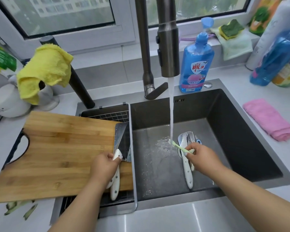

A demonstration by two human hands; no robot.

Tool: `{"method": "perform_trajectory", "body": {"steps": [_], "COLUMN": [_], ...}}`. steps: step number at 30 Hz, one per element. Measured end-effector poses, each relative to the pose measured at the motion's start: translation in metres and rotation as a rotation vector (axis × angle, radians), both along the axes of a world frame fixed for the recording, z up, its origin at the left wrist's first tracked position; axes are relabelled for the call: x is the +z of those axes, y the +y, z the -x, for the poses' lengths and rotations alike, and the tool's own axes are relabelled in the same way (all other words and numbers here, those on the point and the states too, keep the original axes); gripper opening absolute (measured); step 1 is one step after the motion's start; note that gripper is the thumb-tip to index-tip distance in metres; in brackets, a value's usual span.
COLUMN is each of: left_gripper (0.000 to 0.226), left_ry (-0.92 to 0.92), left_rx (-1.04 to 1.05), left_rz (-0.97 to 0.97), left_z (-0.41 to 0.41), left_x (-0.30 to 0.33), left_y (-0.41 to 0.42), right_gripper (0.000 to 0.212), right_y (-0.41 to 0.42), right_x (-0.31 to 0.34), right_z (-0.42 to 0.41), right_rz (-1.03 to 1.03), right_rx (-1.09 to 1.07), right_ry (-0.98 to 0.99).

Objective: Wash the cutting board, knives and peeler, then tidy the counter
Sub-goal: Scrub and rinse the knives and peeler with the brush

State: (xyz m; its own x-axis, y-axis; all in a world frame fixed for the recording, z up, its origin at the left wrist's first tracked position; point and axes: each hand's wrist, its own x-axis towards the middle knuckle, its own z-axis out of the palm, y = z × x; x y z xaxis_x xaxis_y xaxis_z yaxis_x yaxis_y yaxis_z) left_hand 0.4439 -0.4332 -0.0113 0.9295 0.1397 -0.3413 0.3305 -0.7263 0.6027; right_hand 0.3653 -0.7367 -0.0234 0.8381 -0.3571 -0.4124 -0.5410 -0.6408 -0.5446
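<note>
A cleaver [121, 141] is gripped at its white handle by the left hand [104, 166], over the cutting board [57, 153] laid across the sink [241, 131]. A green peeler [181, 147] is pinched by the right hand [201, 156] under the running water [171, 106], above knives [187, 164] lying in the basin. Wet steel and plastic are judged slippery; handles, never blades, should be held.

Yellow cloth [45, 71], pink cloth [268, 119], blue soap bottle [195, 64], brown striped wooden cutting board [62, 153], pale green peeler [182, 147], white knife handles [115, 185], dark grey sink [238, 124]
</note>
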Motion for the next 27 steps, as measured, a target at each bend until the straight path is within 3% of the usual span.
{"method": "perform_trajectory", "body": {"steps": [13,23,27], "left_gripper": [0.023,0.025,0.019], "left_ry": [-0.052,0.006,-0.012], "left_rx": [-0.107,-0.081,-0.048], "left_rz": [-0.357,-0.442,-0.362], "left_z": [0.008,0.015,0.014], "left_x": [0.007,0.0,0.003], "left_y": [-0.023,-0.037,-0.034], "right_gripper": [0.004,0.005,0.007], "right_y": [-0.002,-0.006,-0.01], "right_x": [-0.002,0.0,0.004], "right_z": [0.001,0.006,0.009], "right_rz": [-0.021,-0.055,-0.039], "right_rx": [0.001,-0.015,-0.013], "right_ry": [0.002,-0.002,0.011]}}
